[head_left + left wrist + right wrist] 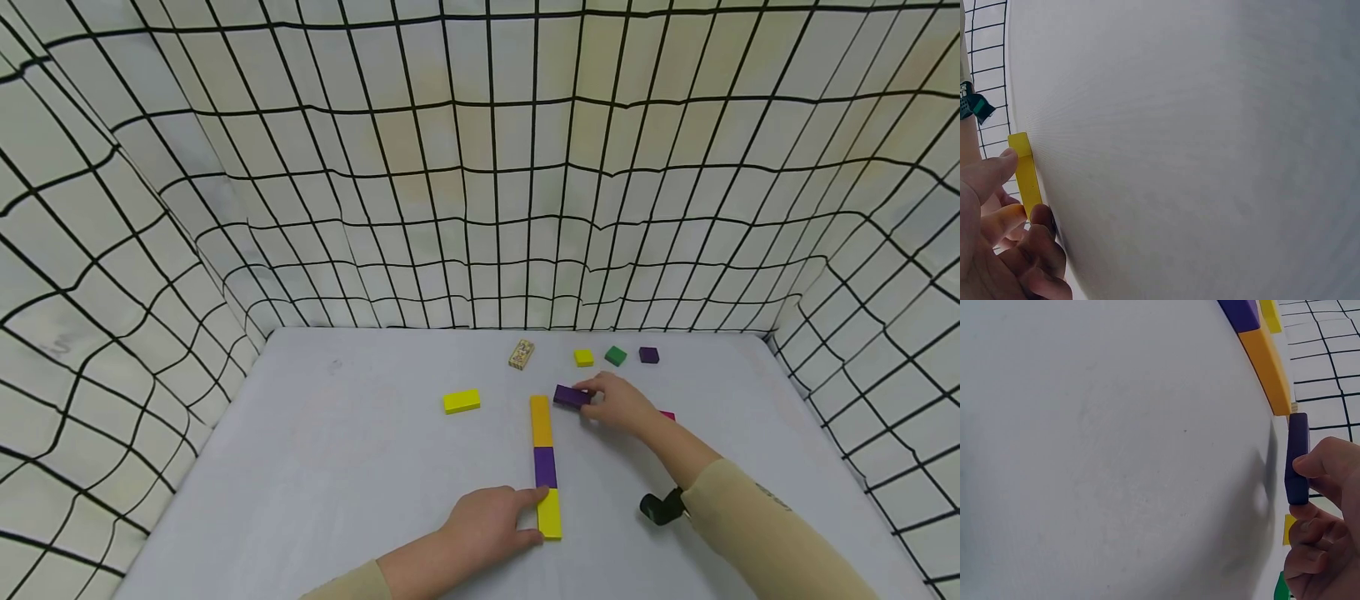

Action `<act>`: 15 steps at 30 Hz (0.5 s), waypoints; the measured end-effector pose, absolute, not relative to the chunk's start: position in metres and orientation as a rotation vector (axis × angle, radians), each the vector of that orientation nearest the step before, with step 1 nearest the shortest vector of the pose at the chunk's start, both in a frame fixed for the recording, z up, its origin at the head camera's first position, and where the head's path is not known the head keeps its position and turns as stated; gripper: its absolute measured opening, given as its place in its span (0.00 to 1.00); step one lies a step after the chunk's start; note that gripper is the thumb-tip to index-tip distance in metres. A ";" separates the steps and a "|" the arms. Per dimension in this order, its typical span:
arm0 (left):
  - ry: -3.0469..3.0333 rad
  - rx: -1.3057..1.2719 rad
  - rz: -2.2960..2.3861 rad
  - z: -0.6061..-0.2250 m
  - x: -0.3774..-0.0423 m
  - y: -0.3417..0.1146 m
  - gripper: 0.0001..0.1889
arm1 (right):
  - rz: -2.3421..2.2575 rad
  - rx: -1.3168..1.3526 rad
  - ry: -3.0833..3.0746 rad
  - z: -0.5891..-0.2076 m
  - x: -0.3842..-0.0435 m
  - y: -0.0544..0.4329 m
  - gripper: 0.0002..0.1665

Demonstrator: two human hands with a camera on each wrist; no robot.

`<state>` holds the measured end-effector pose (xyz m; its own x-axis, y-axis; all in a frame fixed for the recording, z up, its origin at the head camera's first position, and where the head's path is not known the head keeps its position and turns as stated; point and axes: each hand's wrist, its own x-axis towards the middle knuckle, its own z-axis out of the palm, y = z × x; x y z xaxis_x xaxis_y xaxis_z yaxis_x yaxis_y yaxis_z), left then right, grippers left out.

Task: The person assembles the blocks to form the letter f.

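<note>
While the right hand pinches a long, dark purple block near the far end of a long orange block, the left hand has its thumb and finger spread to grip a long, bright yellow block. Between the orange and yellow ones, a flat-topped purple block touches both, all in one line on the white table.

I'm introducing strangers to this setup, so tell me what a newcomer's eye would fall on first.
Probably the line of orange, purple and yellow blocks end to end mid-table, the left hand at its near, yellow end. Next, the dark purple block pinched by the right hand, just right of the line's far end. Behind, black grid lines cross the pale walls.
</note>
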<state>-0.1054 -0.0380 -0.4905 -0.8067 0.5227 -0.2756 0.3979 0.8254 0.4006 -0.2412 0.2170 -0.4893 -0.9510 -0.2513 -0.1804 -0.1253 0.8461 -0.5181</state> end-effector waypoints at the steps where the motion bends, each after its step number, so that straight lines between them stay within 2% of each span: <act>1: 2.635 0.693 0.456 -0.491 -0.105 -0.038 0.28 | -0.754 -0.289 2.779 -0.490 -0.241 0.217 0.24; 15: 2.629 0.701 0.454 -0.492 -0.107 -0.039 0.28 | -0.653 -0.324 2.740 -0.499 -0.248 0.219 0.25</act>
